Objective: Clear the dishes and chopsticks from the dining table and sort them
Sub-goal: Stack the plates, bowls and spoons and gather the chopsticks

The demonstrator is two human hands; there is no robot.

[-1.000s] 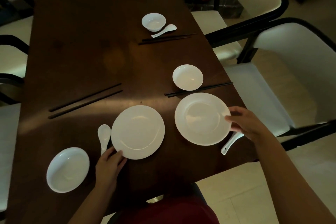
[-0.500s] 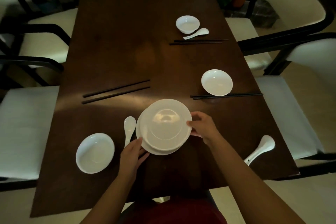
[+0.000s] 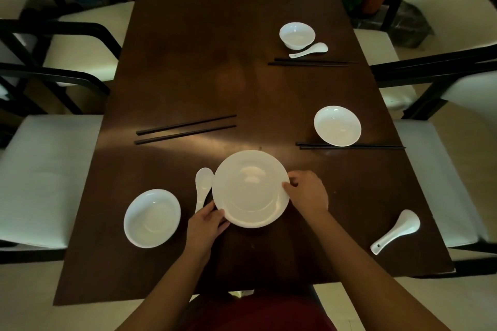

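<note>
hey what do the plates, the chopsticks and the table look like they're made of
Plates: likely glazed white ceramic or porcelain, with glossy highlights. Chopsticks: thin, uniformly black, dull; possibly lacquered wood or plastic, unclear. Table: dark brown polished wood or veneer, softly reflecting light.

2 bare forearms enter from the bottom edge, no sleeves visible on either, bare up to where the frame cuts them off. Left hand (image 3: 205, 226): no rings, no watch, no wristband, fingers bare. Right hand (image 3: 309, 196): same, nothing on wrist or fingers, no gloves. Between the forearms at the bottom centre sits a dark red fabric garment (image 3: 258, 314), plain, no print, logo or seam readable in the dim light; whether it is a shirt or trousers can't be told. Nails too small and dark to make out. No other part of the person is in view.
</note>
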